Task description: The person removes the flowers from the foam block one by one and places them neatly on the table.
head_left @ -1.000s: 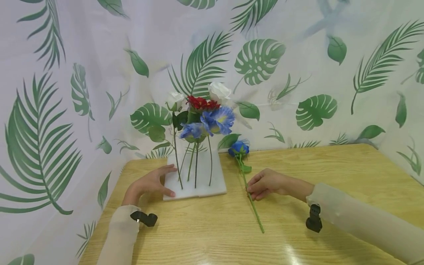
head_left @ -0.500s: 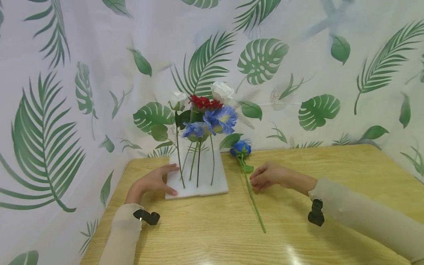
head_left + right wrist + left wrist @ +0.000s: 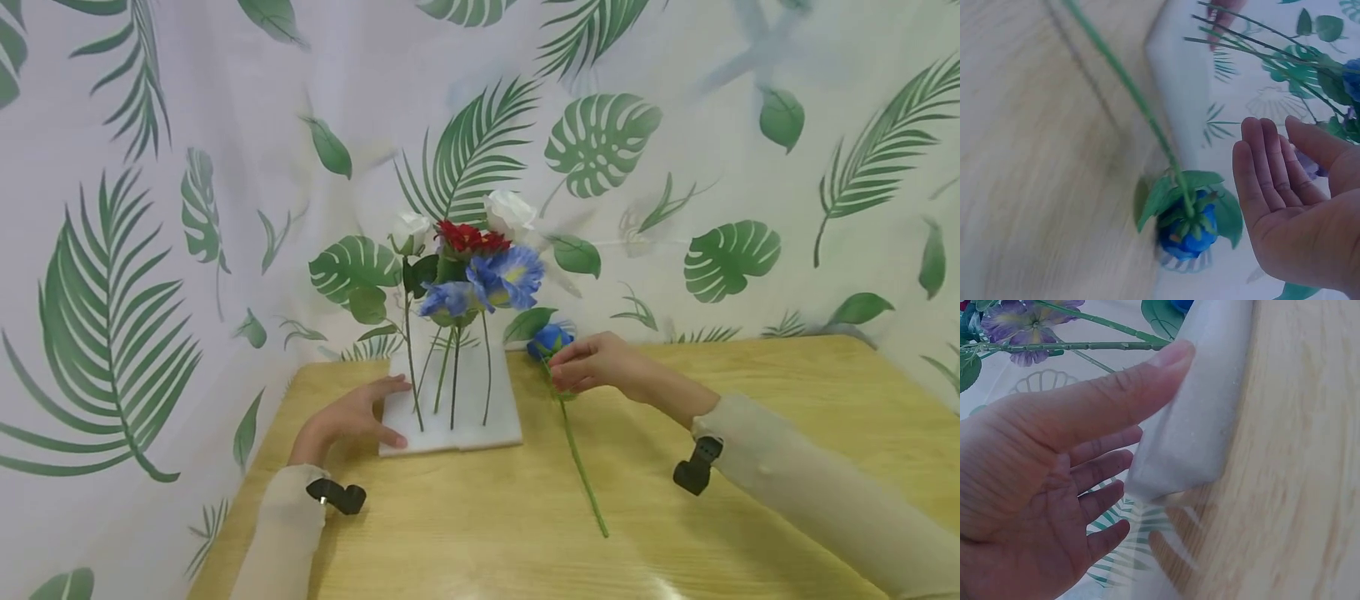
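Observation:
A white foam board (image 3: 471, 437) lies on the table with several artificial flowers standing in it: white roses (image 3: 510, 212), red blooms (image 3: 468, 239) and blue-violet ruffled flowers (image 3: 510, 277). My left hand (image 3: 352, 419) spreads at the board's left edge. In the left wrist view its thumb (image 3: 1141, 387) touches the foam while the fingers extend alongside. A blue rose (image 3: 550, 340) lies right of the board, its green stem (image 3: 585, 475) pointing toward me. Over the rose's upper stem hovers my right hand (image 3: 611, 368); in the right wrist view its relaxed fingers hold nothing, apart from the bloom (image 3: 1188, 237).
The wooden table (image 3: 480, 542) backs onto a white curtain (image 3: 630, 50) printed with green leaves. Each wrist carries a black camera mount, one on the left (image 3: 336, 495) and one on the right (image 3: 698, 467).
My right hand has let go of the blue rose's stem and moved away from me toward the bloom. The rose stays lying there; my left hand keeps its place on the board.

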Action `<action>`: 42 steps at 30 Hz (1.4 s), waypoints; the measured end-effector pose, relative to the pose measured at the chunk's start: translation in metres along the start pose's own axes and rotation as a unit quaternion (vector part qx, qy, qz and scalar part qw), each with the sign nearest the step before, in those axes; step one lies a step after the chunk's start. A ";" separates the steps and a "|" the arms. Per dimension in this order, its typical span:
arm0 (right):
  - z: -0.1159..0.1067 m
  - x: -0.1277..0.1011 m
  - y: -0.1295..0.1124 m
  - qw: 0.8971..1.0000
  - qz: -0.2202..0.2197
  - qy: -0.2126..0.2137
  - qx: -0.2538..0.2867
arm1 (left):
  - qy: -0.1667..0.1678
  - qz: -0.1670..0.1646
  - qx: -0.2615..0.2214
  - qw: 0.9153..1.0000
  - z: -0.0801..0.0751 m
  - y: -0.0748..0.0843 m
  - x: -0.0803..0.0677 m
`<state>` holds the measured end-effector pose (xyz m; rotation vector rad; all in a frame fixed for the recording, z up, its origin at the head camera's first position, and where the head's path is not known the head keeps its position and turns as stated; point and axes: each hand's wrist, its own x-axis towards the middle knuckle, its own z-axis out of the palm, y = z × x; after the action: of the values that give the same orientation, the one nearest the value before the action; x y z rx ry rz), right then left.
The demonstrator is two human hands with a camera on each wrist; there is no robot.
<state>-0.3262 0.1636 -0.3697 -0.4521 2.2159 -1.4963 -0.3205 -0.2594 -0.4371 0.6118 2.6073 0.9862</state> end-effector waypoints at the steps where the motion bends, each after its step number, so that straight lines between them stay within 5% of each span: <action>1: 0.001 0.002 -0.002 1.000 -0.004 0.005 0.007 | 0.002 -0.001 -0.001 1.000 0.000 0.000 0.000; 16: 0.034 0.034 -0.019 0.996 -0.051 -0.015 0.065 | -0.001 -0.005 -0.004 1.000 -0.002 0.003 0.002; 42: 0.069 0.053 -0.007 0.990 -0.039 -0.035 0.130 | -0.005 -0.005 -0.007 1.000 -0.001 0.001 0.001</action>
<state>-0.3357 0.0805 -0.3941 -0.5024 1.9346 -1.7519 -0.3216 -0.2586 -0.4355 0.5980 2.5904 0.9965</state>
